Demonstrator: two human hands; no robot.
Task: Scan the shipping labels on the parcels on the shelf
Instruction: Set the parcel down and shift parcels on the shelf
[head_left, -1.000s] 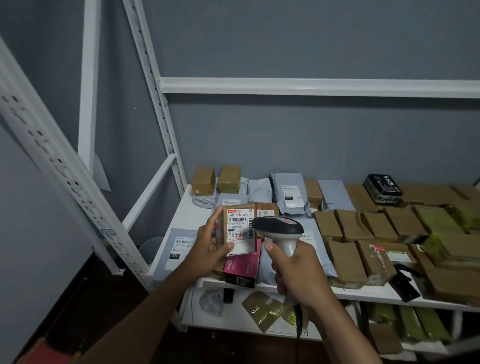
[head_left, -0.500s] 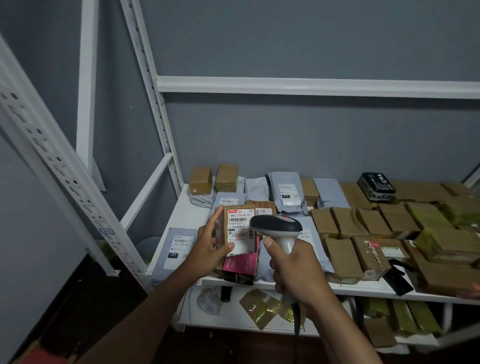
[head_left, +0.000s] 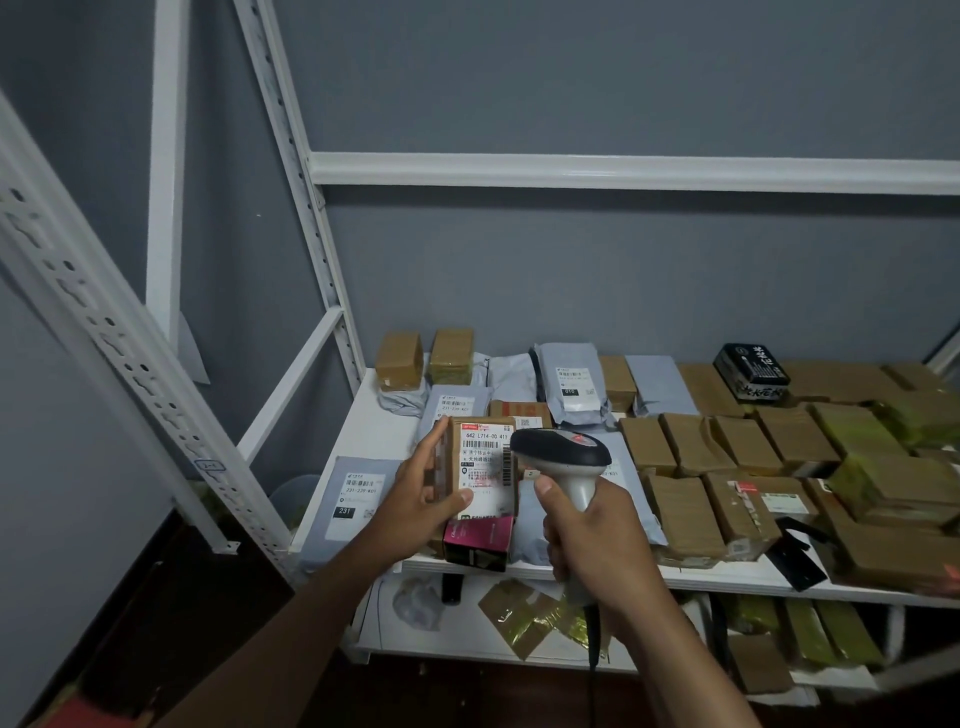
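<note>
Right hand (head_left: 597, 540) wrapped around the handle of a grey-and-black handheld barcode scanner (head_left: 563, 457), its head just beside the white shipping label (head_left: 485, 470). Left hand (head_left: 421, 493) grips the small brown cardboard parcel (head_left: 480, 470) bearing that label, held upright above the front edge of the white metal shelf (head_left: 363, 431). Behind: rows of brown boxes (head_left: 691, 444) and grey mailer bags (head_left: 571, 384).

Parcel storeroom: shelving (head_left: 597, 171), stacked parcels (head_left: 748, 447)

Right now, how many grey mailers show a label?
4: front-left mailer; mailer behind the held parcel; back-centre mailer; mailer mostly under the scanner. Others may be hidden.
</note>
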